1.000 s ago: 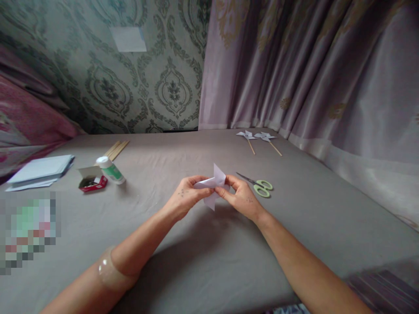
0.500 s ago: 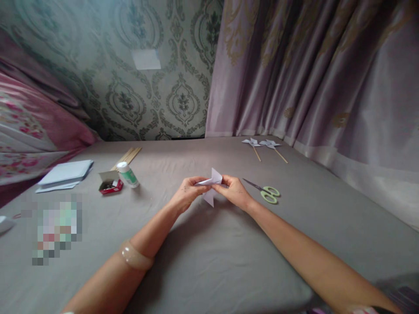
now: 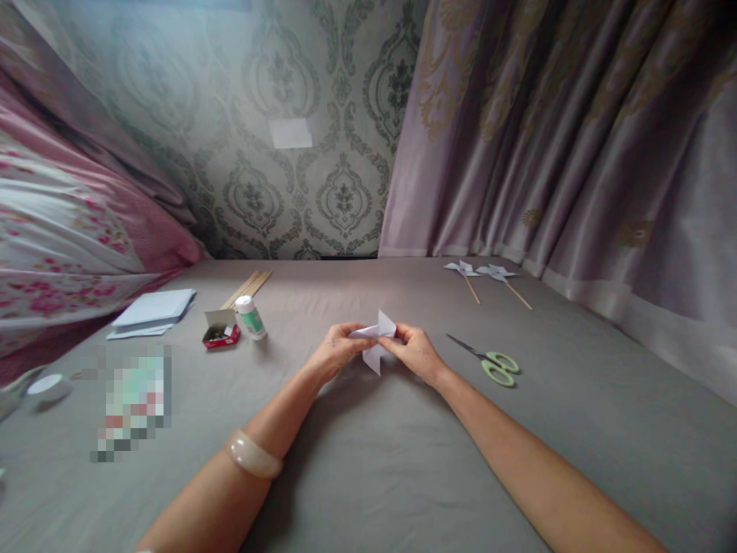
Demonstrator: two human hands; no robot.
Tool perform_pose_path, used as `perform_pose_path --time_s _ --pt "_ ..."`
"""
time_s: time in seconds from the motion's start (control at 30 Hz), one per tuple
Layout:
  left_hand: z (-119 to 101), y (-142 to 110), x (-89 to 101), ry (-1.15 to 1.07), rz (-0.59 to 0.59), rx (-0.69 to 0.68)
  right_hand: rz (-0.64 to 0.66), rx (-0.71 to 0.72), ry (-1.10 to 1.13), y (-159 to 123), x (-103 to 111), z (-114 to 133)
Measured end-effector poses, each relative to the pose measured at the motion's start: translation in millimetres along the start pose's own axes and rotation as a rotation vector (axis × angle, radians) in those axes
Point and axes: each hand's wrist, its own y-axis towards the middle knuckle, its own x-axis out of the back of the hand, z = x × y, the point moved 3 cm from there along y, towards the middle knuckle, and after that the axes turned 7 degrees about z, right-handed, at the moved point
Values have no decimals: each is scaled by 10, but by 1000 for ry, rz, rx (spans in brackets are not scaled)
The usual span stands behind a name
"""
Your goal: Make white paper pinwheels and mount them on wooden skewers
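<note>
Between my hands, above the middle of the table, is a white paper pinwheel [image 3: 374,359] with pointed blades sticking up and down. My left hand [image 3: 339,347] pinches its left side, thumb in front and fingers behind. From the right, my right hand [image 3: 415,349] grips it the same way, the thumb near the centre. The fingers hide part of the folds. To the right of my right hand lie scissors [image 3: 492,365] with light green handles, their blades pointing away to the left.
Two finished pinwheels on sticks, one pinwheel [image 3: 462,269] beside the other, lie at the back right. On the left are a glue bottle [image 3: 250,319], a small red box [image 3: 222,336], wooden sticks [image 3: 247,290], stacked paper [image 3: 153,309], a white round object [image 3: 49,389] and a blurred-out item [image 3: 135,399].
My view has turned to the left, so things appear shifted right and slightly lower. Both hands keep hold of the paper pinwheel, which has tilted slightly.
</note>
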Motion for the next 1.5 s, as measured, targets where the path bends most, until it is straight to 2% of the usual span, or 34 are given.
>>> perform_pose_path --time_s 0.77,1.5 --pt "48 7 -35 33 27 46 41 -3 -57 -52 32 -100" --pt "67 0 -17 132 -13 82 64 -54 -29 -76 37 -117"
